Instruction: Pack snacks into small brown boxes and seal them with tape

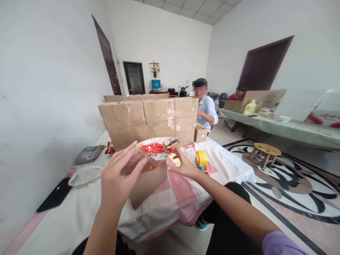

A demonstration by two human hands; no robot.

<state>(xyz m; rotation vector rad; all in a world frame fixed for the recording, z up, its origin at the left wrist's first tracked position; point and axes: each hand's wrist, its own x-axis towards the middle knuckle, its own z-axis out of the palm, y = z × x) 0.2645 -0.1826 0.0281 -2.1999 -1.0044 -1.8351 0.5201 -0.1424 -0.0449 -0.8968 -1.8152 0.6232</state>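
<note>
Between my two hands is a clear plastic packet (155,148) with red and gold printing, tilted above a small cardboard box (148,187). My left hand (119,170) grips its left end, thumb in front and fingers behind. On its right end my right hand (182,164) is closed, thumb and fingers pinching the edge. The packet's contents are hard to make out. Part of the box is hidden behind the packet and my left hand. Right of my right hand, a yellow roll of tape (201,158) sits in an orange and blue dispenser.
Stacked taped cartons (159,118) form a wall across the cloth-covered table (170,216). At left lie a white plastic basket (85,176), a black flat object (54,196) and a grey bag (89,154). A person (205,108) sits beyond, beside a small carton (200,133). A wooden stool (267,150) stands right.
</note>
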